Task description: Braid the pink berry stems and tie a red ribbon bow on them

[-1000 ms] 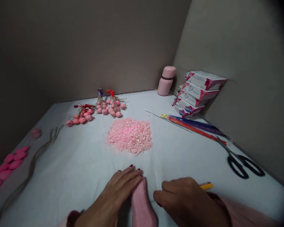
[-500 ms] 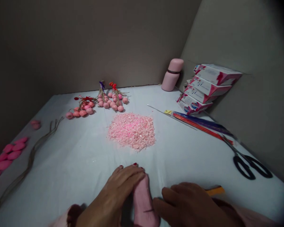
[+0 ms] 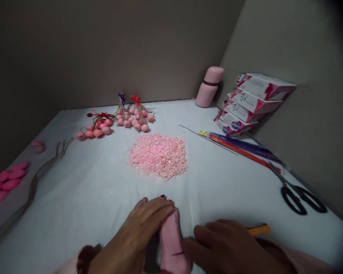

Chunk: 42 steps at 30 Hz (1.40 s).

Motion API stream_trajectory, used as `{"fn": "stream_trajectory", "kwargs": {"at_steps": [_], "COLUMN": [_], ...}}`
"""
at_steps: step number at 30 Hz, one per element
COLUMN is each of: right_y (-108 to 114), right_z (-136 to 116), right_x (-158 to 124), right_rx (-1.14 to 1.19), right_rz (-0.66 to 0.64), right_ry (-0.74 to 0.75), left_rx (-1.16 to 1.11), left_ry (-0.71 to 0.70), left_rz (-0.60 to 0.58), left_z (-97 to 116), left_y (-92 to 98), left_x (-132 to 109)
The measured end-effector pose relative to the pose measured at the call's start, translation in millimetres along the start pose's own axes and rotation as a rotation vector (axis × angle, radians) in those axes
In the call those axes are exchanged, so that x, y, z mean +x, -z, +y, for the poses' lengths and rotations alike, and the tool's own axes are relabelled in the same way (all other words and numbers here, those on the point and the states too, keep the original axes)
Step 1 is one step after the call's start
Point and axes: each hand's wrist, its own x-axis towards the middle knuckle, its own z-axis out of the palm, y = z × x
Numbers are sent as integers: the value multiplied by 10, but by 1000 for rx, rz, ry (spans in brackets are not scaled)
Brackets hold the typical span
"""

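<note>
A pink bar of soap [image 3: 171,243] lies lengthwise on the white tabletop at the bottom middle, with a thin dark line across its near part. My left hand [image 3: 140,228] is pressed along its left side and far end, fingers wrapped over it. My right hand [image 3: 220,245] is closed at the bar's right side, its knuckles close to the dark line. From behind that hand sticks out the flat end of an orange-handled tool [image 3: 259,229]; its working end is hidden. Beyond the hands lies a heap of pink soap shavings [image 3: 158,156].
Black-handled scissors [image 3: 295,194], bundled red and blue pipe cleaners [image 3: 240,148] and stacked soap boxes [image 3: 254,104] stand right, near a pink flask [image 3: 210,87]. Left are twine [image 3: 31,190], bright pink oval pieces [image 3: 8,182] and tied bunches of pink balls [image 3: 134,118].
The view has shifted slightly. Both hands keep nearly the same place on and beside the soap bar; no thing has been taken up or let go.
</note>
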Motion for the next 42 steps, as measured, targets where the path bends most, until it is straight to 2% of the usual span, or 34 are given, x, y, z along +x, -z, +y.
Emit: {"fn": "stream_trajectory", "kwargs": {"at_steps": [6,11,19,26,34,39,42], "right_y": [55,37,-1,60,56,87,77], "right_z": [-1,6,-9,-3,31,56,77], "right_x": [16,37,-6,-20,-3,-6,-1], "right_rx": [0,-10,-15,-41,-72,-82,-88], "right_rz": [-4,28,4,16,37,42,30], "right_ry": [-9,-14,14,34,74,78,84], "left_rx": [17,3,-19,-35,-2,-16,-36], "left_ry": [24,8,24,47,44,142,106], "left_rz": [16,0,62,104,13,98,118], "left_z": [44,-12,-4,2,-31,23,-15], "left_y": [31,-7,-24,-28,-48,-101,-131], "left_x": [-1,-17,-16,5,-64,-90,-81]}}
